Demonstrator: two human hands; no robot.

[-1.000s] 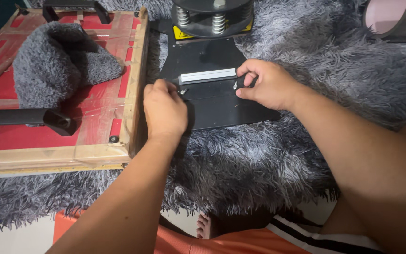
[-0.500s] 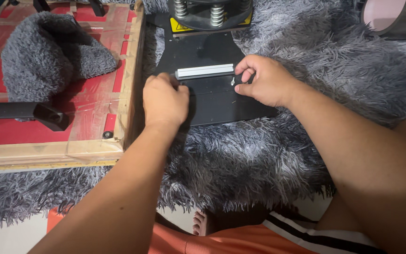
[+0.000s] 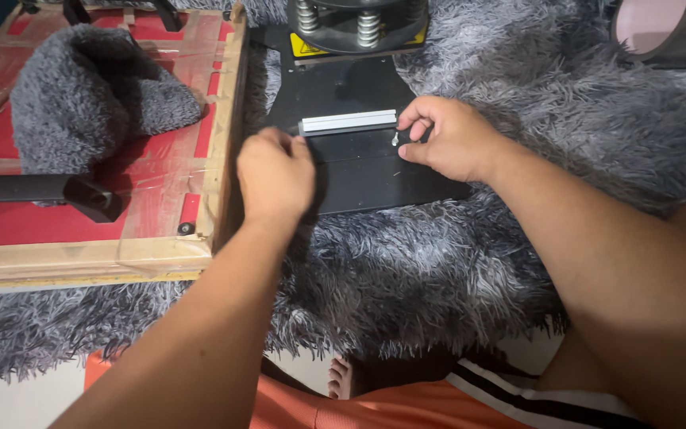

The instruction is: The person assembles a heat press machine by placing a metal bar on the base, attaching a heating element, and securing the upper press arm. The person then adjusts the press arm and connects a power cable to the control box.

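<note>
While the silver bar (image 3: 348, 121) lies left to right across the black plate (image 3: 391, 179), its ends are pinched. One end is gripped by the left hand (image 3: 275, 175), the other by the right hand (image 3: 446, 139).

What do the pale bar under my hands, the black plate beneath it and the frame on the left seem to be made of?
Pale bar: likely metal, perhaps aluminium; straight, silvery, ridged lengthwise.
Black plate: probably painted or coated metal; flat, matte, faint scuffs.
Frame: wood, bare with visible grain, partly taped, around a glossy red sheet.
Left hand and right hand grip the bar's ends.
</note>
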